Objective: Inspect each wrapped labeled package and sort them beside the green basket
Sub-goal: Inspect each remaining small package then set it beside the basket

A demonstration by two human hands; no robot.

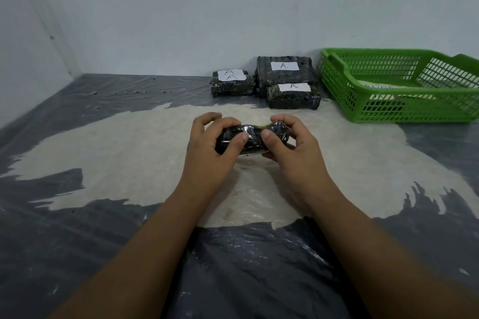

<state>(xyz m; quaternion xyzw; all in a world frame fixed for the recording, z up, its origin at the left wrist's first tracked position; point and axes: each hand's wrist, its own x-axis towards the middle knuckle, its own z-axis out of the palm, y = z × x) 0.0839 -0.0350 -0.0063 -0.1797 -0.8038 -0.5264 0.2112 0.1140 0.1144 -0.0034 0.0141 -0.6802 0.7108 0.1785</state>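
A small dark package (252,137), glossy in clear wrap, is held above the grey plastic sheet (77,241), its long axis running left to right. The left hand (210,142) and right hand (293,147) each have their grip clamped on one end. Behind, brick-shaped labelled packages (285,74) sit just beside the green mesh basket (388,109).

Five wrapped packages (253,137) (229,72) (233,88) (285,75) (293,99), one green basket (337,85), two hands (207,142) (295,146).

both hands, left hand (207,142) and right hand (287,142), grip a small wrapped package (252,137).
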